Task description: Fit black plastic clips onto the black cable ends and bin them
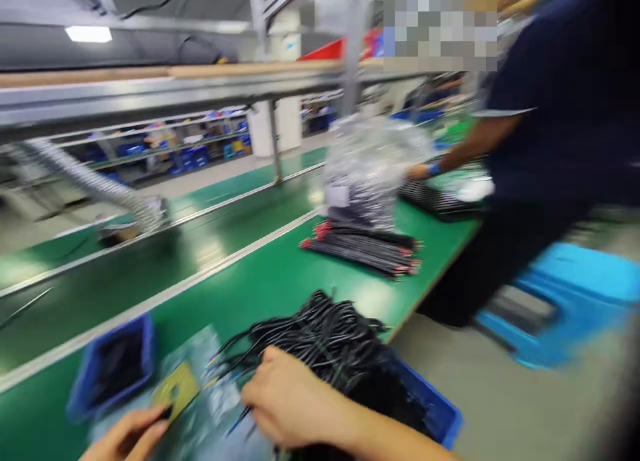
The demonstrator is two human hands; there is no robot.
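At the near edge, the left hand (131, 436) pinches a small black piece (167, 412) between thumb and finger, against or just beside a flat yellow piece (181, 386) with a round hole. The right hand (286, 398) is curled, fingers bent down at the near side of a tangled heap of black cables (325, 334); I cannot tell whether it grips a cable, though a thin dark strand shows beneath it. Clear plastic (200, 354) lies under and around the yellow piece, and a small blue tray (84, 381) of dark items sits to the left. The heap spills over a blue bin (445, 414) at the right. Farther along the green table (225, 301), straight black cables with red ends (360, 248) lie bundled in front of a bulging clear bag (367, 161) with dark contents. Beyond, a person in dark clothing (560, 114) reaches a hand (417, 172) to the bag's right side, above more black cables (440, 201). A bright blue stool (585, 274) stands on the floor at right. Behind the line, blurred shelves (170, 156) hold blue containers.
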